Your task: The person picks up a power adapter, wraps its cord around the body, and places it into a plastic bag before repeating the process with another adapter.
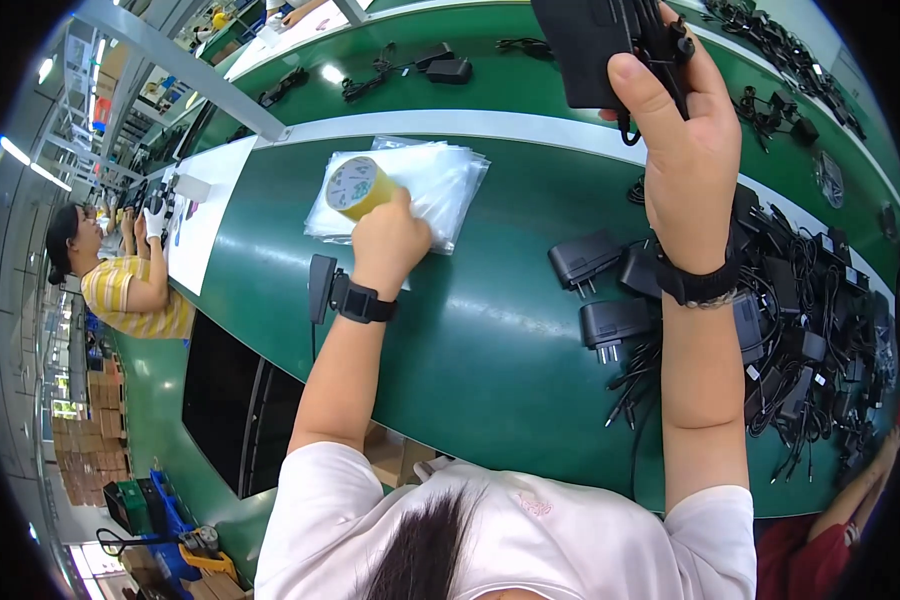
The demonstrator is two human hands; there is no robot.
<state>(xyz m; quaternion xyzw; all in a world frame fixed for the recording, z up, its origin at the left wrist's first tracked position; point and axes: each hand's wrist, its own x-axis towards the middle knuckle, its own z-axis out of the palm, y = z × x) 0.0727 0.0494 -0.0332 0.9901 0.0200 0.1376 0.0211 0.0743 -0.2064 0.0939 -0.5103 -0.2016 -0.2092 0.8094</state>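
Over the stack of clear plastic bags (445,190), my left hand (392,240) is closed at the near side of a yellow tape roll (358,188); its fingertips are partly hidden. A black strap and small black device circle that wrist. Raised at the upper right, my right hand (685,130) is wrapped round a black power adapter (582,50) and its bundled cable (660,45). Below that hand lie loose plug adapters, among them one with prongs facing me (615,325).
A heap of black adapters and cables (800,320) covers the right of the green table (490,370). More adapters (448,68) lie on the green surface beyond the white ledge (450,125). A person in yellow stripes (135,285) works at left; a red-sleeved arm (850,510) is at lower right.
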